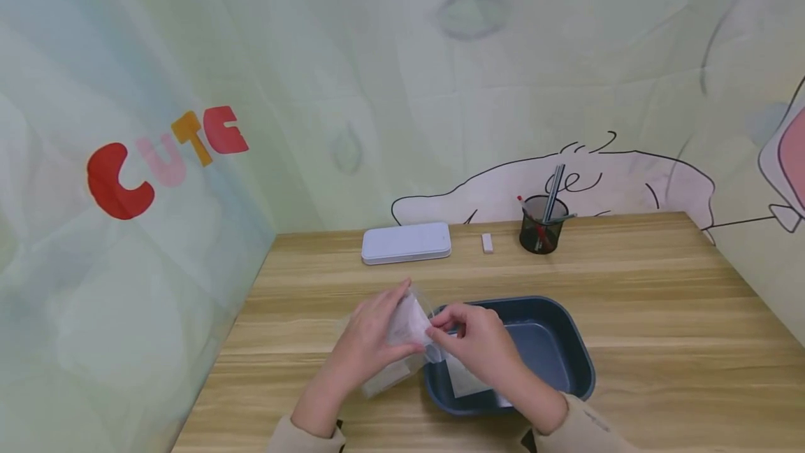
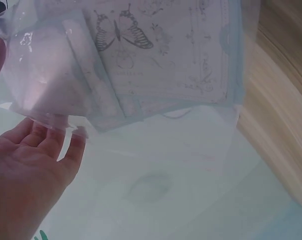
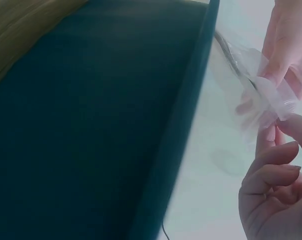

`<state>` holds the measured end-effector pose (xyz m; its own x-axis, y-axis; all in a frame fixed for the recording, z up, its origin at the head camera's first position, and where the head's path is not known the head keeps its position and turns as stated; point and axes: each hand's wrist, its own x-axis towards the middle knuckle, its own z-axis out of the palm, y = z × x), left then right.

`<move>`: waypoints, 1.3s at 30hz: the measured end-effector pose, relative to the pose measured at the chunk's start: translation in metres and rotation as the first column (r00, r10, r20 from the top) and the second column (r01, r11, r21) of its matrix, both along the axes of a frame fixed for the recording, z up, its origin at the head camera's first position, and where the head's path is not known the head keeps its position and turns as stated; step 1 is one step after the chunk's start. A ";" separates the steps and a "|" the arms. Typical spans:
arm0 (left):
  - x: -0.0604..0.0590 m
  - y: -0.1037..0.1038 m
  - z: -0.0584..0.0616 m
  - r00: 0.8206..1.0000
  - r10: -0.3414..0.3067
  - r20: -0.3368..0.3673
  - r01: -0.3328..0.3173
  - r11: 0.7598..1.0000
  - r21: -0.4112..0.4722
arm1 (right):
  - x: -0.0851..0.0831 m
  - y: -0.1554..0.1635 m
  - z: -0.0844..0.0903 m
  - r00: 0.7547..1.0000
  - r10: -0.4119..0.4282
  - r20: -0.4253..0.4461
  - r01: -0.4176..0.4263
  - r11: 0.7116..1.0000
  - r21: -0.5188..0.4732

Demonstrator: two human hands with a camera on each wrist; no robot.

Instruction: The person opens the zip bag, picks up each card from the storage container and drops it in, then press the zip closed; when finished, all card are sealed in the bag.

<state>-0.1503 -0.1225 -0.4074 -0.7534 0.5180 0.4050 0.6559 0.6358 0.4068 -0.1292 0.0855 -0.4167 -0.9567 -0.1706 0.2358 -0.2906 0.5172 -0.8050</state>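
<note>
A clear plastic bag is held up between both hands, left of a dark blue tray. My left hand grips it, thumb on the near side and fingers behind. Through the plastic, the left wrist view shows pale printed sheets, one with a butterfly, and a pinkish-white piece. Thumb and index finger of my right hand pinch the bag's edge, while the other fingers curl in. A pale sheet lies in the tray under the right forearm.
A white flat case lies at the back of the wooden table. To its right are a small white eraser-like block and a black mesh pen cup holding pens. A printed curtain hangs behind.
</note>
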 end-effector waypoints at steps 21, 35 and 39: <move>-0.001 -0.008 -0.002 0.999 0.046 0.026 -0.045 0.999 -0.010 | 0.014 0.046 -0.006 0.950 0.123 0.287 -0.260 0.818 0.513; 0.000 -0.011 -0.004 0.999 0.044 -0.001 -0.044 0.999 0.002 | 0.011 0.061 -0.026 0.909 0.049 0.414 -0.333 0.683 0.650; -0.001 -0.011 -0.005 0.999 0.036 -0.023 -0.035 0.999 0.007 | 0.012 0.078 -0.023 0.931 0.010 0.365 -0.262 0.715 0.648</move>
<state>-0.1514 -0.1338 -0.4120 -0.7616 0.4886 0.4257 0.6423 0.6564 0.3957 -0.1174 0.1639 -0.4400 -0.9058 -0.2966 -0.3025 -0.2013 0.9296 -0.3086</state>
